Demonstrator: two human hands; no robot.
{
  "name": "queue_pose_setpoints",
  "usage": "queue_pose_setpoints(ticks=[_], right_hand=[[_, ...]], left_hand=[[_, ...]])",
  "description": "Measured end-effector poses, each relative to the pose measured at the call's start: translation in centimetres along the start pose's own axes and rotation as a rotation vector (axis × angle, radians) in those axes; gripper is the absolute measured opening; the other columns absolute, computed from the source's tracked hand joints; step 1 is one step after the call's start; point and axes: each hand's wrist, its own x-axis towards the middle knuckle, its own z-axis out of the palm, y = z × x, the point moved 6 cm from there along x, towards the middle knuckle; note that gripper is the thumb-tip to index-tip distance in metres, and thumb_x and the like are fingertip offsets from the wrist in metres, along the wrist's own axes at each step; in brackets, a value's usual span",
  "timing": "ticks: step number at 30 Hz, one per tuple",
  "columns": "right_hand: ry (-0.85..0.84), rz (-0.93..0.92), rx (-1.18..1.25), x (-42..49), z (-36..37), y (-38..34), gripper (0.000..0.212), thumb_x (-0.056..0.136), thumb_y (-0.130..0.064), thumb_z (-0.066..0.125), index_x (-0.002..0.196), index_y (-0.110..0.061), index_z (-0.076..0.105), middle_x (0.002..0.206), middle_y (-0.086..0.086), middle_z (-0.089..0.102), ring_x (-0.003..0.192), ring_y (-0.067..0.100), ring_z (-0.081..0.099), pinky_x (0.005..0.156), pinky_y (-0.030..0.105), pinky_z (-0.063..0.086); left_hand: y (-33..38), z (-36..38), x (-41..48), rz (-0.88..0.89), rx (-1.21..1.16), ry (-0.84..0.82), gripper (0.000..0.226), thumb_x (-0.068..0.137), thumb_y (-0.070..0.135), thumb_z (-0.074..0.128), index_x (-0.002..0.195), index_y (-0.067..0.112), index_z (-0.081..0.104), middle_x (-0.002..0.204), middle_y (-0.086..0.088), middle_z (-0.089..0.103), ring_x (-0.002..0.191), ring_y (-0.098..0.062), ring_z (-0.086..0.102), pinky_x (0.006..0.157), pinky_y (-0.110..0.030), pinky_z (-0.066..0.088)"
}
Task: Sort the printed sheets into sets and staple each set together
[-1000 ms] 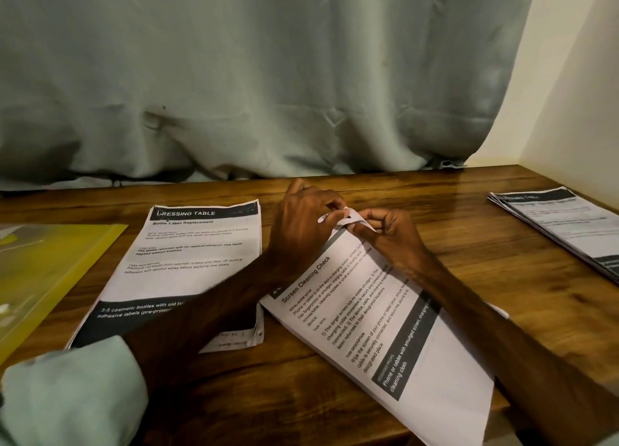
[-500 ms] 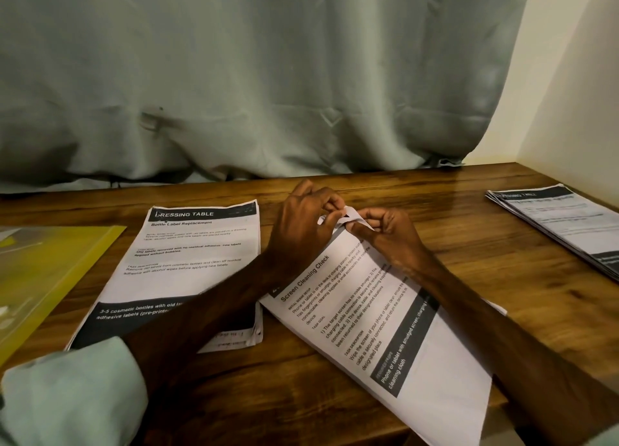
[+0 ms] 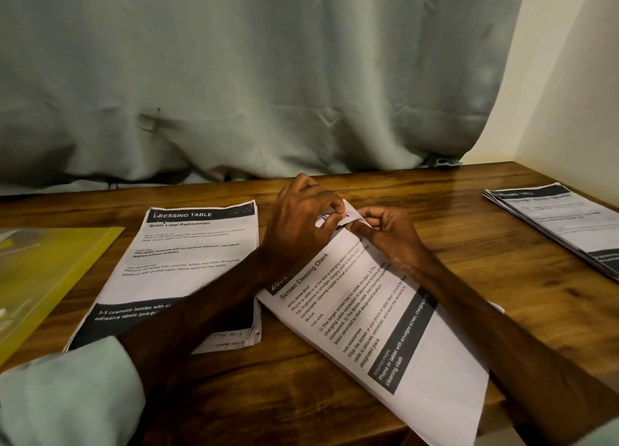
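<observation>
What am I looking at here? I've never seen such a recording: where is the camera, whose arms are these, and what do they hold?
No machine here: a person works with two bare hands, filmed by one camera worn on the head, looking forward and down. The left hand and right hand both pinch the far corner of the white printed sheets headed "Screen Cleaning Check", which lie slanted on the brown wooden table. Left of them lies a white printed stack headed "Dressing Table", then a yellow translucent plastic folder; another stack of printed sheets sits at the right edge. A grey-green curtain hangs behind.
</observation>
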Motion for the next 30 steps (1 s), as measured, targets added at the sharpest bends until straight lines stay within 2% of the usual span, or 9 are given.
queue_pose_setpoints(ticks=[4,7,11,14,19,22,26,30], right_hand=[[0.015,0.012,0.004,0.1,-0.2,0.2,0.015,0.094,-0.002,0.067,0.107,-0.004,0.074,0.094,0.004,0.08,0.082,0.018,0.076,0.066,0.024,0.058],[0.014,0.009,0.005,0.1,-0.4,0.3,0.015,0.094,-0.001,0.067,0.104,-0.009,0.074,0.093,0.004,0.08,0.081,0.018,0.076,0.066,0.024,0.058],[0.02,0.008,0.001,0.2,-0.3,0.4,0.016,0.093,-0.001,0.068,0.103,-0.011,0.075,0.094,0.004,0.08,0.081,0.019,0.076,0.067,0.026,0.058],[0.021,0.001,0.023,0.2,-0.3,0.4,0.016,0.093,0.001,0.068,0.101,-0.012,0.075,0.092,0.004,0.08,0.079,0.017,0.075,0.067,0.025,0.058],[0.015,-0.016,0.051,0.1,-0.4,0.3,0.016,0.092,0.0,0.069,0.099,-0.013,0.075,0.093,0.004,0.08,0.08,0.017,0.075,0.069,0.025,0.06],[0.011,-0.021,0.046,0.1,-0.4,0.2,0.014,0.091,-0.001,0.07,0.1,-0.011,0.075,0.093,0.005,0.08,0.079,0.017,0.075,0.067,0.025,0.059],[0.017,-0.032,0.037,0.2,-0.4,0.3,0.014,0.091,-0.002,0.07,0.101,-0.01,0.075,0.093,0.005,0.08,0.079,0.018,0.075,0.067,0.025,0.06],[0.022,-0.019,0.003,0.2,-0.6,0.7,0.015,0.091,-0.006,0.071,0.105,-0.008,0.075,0.096,0.004,0.08,0.084,0.022,0.077,0.07,0.03,0.062]], left_hand=[[-0.1,-0.1,0.3,-0.01,-0.051,-0.092,0.008,0.085,0.015,0.077,0.093,0.018,0.077,0.093,0.001,0.068,0.091,-0.012,0.056,0.067,-0.028,0.041],[0.1,-0.4,0.5,0.064,-0.051,-0.117,0.009,0.086,0.013,0.076,0.094,0.017,0.076,0.089,0.007,0.065,0.09,-0.006,0.048,0.066,-0.026,0.037],[0.2,-0.2,0.5,0.138,-0.032,-0.166,0.007,0.088,0.017,0.072,0.095,0.018,0.074,0.093,0.002,0.07,0.096,-0.013,0.054,0.066,-0.034,0.047],[0.3,-0.2,0.3,0.145,-0.034,-0.13,0.012,0.087,0.019,0.073,0.098,0.015,0.075,0.096,-0.005,0.065,0.086,-0.019,0.061,0.063,-0.032,0.05],[1.2,0.1,-0.4,0.437,0.103,-0.092,0.013,0.086,0.013,0.08,0.099,0.013,0.078,0.091,-0.004,0.075,0.091,-0.024,0.059,0.053,-0.035,0.05],[1.2,0.4,-0.7,0.493,0.161,-0.09,0.016,0.083,0.017,0.085,0.098,0.017,0.079,0.09,-0.001,0.075,0.091,-0.024,0.062,0.049,-0.036,0.05],[0.7,0.6,-0.6,0.488,0.132,-0.115,0.016,0.088,0.022,0.081,0.103,0.018,0.08,0.099,0.002,0.077,0.096,-0.023,0.06,0.059,-0.039,0.052],[0.8,0.5,-1.0,0.454,0.121,-0.127,0.016,0.091,0.026,0.078,0.103,0.016,0.08,0.099,0.001,0.078,0.094,-0.025,0.063,0.071,-0.037,0.048]])
